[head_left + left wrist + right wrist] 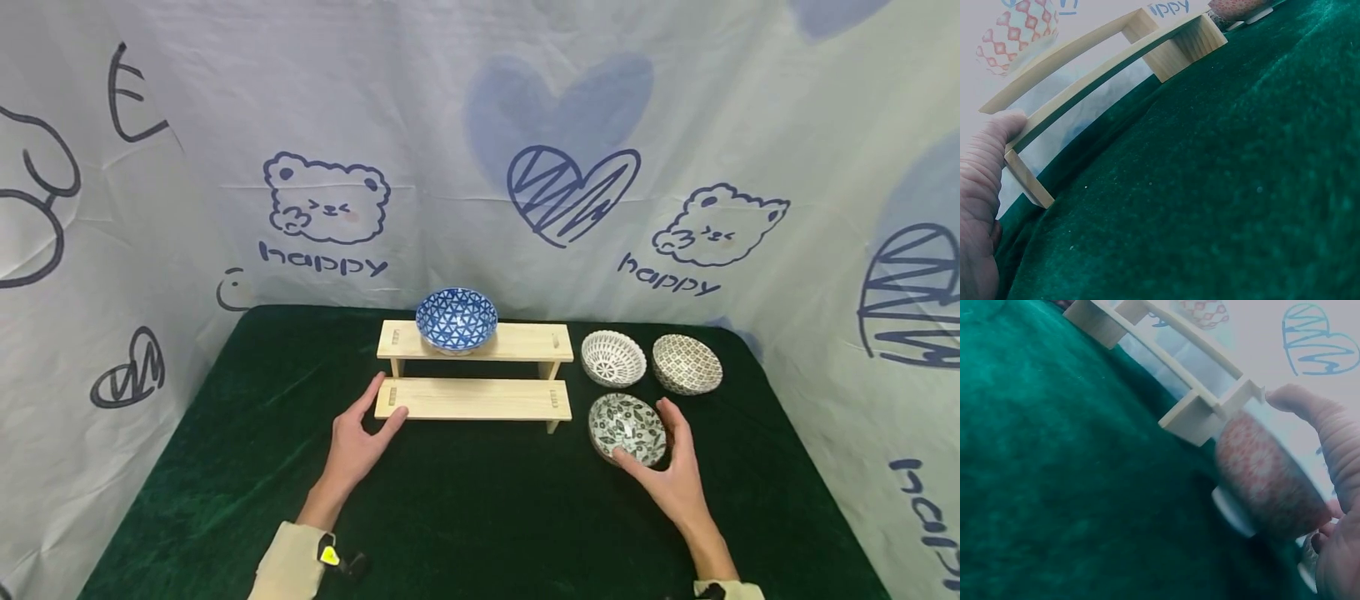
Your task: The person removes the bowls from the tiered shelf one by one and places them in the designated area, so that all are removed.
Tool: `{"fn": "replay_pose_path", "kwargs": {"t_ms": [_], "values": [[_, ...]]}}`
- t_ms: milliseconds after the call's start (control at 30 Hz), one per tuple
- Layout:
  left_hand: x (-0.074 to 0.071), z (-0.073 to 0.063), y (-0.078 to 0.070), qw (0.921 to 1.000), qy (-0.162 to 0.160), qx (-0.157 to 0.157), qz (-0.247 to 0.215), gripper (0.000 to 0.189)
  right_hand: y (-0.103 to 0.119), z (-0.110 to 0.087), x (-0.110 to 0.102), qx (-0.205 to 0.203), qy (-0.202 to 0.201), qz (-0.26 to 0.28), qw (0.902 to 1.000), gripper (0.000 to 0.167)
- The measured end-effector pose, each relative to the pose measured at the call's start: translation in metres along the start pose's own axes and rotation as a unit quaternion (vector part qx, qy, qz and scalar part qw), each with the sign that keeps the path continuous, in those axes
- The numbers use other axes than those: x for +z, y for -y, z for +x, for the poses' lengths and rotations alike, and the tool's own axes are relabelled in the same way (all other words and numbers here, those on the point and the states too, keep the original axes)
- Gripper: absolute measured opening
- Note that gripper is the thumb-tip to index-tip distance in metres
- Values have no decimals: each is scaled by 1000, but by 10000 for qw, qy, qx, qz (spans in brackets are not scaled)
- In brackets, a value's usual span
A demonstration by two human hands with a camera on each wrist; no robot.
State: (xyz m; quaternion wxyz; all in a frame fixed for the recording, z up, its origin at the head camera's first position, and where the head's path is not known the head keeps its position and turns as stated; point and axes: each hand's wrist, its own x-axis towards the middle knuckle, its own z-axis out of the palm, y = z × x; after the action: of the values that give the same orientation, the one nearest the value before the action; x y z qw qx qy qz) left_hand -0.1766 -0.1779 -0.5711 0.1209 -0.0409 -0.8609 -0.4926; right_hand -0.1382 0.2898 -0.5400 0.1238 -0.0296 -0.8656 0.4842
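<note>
My left hand holds the left end of the lower tier of a two-tier pale wooden stand; its thumb lies at the front edge. On the upper tier sits a blue-and-white triangle-patterned bowl. To the right of the stand, my right hand is around the near right side of a bowl with a dark leaf pattern inside. Its thumb is at the near rim and its fingers at the right side. In the right wrist view, that bowl's outside shows a reddish flower pattern. Whether it is lifted, I cannot tell.
Behind the leaf-patterned bowl stand a white bowl with a line pattern and a tan-patterned bowl. Dark green cloth covers the table. A pale printed curtain hangs behind and at both sides.
</note>
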Motion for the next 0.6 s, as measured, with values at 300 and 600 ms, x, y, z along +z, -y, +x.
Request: {"fn": "replay_pose_path", "kwargs": {"t_ms": [300,600], "values": [[0,1,0,10000,8,-4,35,77,26,15,-5,-941,-478,-203,9942,101],[0,1,1,10000,-15,-14,32,77,60,31,8,-1305,-184,213,9910,98]]}}
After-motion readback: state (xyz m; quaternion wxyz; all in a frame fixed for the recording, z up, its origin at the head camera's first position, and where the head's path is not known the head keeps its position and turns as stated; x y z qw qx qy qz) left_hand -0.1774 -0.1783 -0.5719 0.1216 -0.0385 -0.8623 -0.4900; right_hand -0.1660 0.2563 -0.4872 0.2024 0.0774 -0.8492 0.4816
